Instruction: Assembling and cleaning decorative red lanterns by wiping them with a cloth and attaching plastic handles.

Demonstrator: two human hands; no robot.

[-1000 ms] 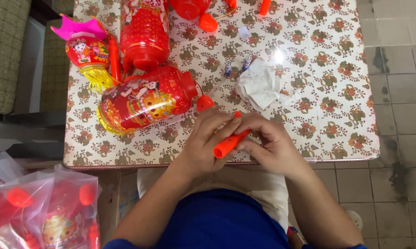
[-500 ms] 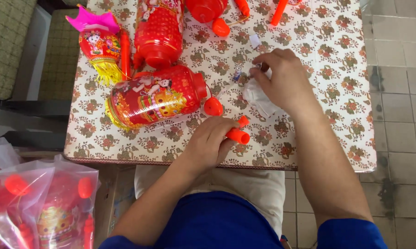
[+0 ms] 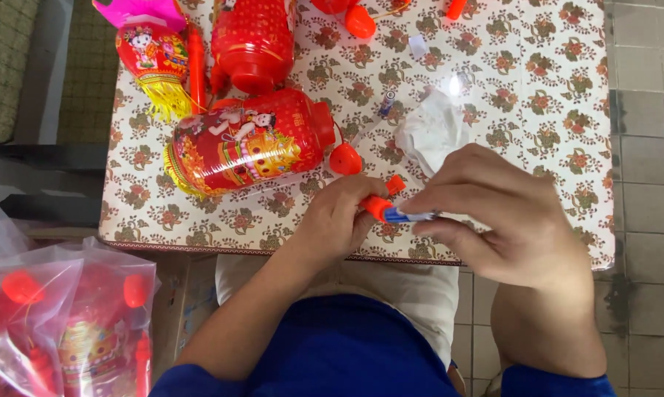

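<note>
The left hand (image 3: 339,220) is closed around a short orange handle (image 3: 380,202), holding it just above the near edge of the table (image 3: 538,95), and the right hand (image 3: 494,213) pinches a small blue battery (image 3: 409,216) between thumb and fingers, with its tip right at the open end of the handle. The two pieces meet over the table's rim, above the person's lap, so the likeliest slip is that the battery escapes the pinch and drops past the edge to the tiled floor (image 3: 648,169) or into the lap; the grip on it looks light and covers only one end. It may also go in at a slant and jam at the mouth, since handle and battery do not look quite in line. Which way round the battery faces cannot be told from here, so it could also be seated backwards. Just beyond the left hand lie a loose orange cap (image 3: 344,158) and a big red lantern (image 3: 247,140) on its side, which could roll if an elbow or wrist nudges it. A crumpled clear wrapper (image 3: 431,129) lies near the right hand, and a second battery (image 3: 386,103) rests further back, well apart from both hands.
</note>
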